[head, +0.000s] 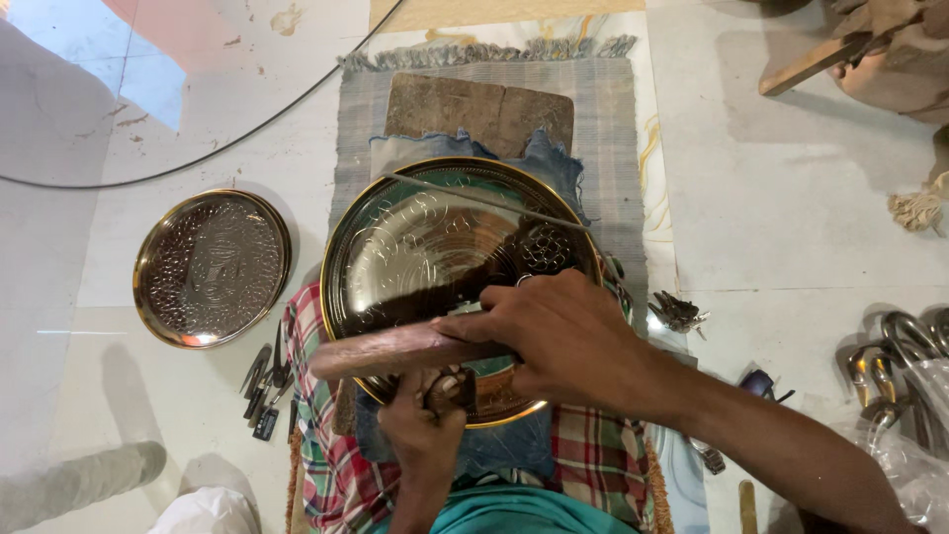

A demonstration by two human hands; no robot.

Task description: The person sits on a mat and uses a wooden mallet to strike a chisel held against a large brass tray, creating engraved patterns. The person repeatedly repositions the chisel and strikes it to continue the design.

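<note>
Pale tiled floor, smaller embossed metal plate at left, left hand low centre gripping a small tool against the large engraved brass plate mid-frame, right hand closed around a wooden mallet, metal fittings at right.

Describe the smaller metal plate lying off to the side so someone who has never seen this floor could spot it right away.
Start at the grey woven mat in the middle of the pale floor, where a large gold-rimmed plate is being worked. Look left, off the mat: the smaller round plate lies alone on bare floor. Its whole face is densely embossed, and no hand touches it.
</note>
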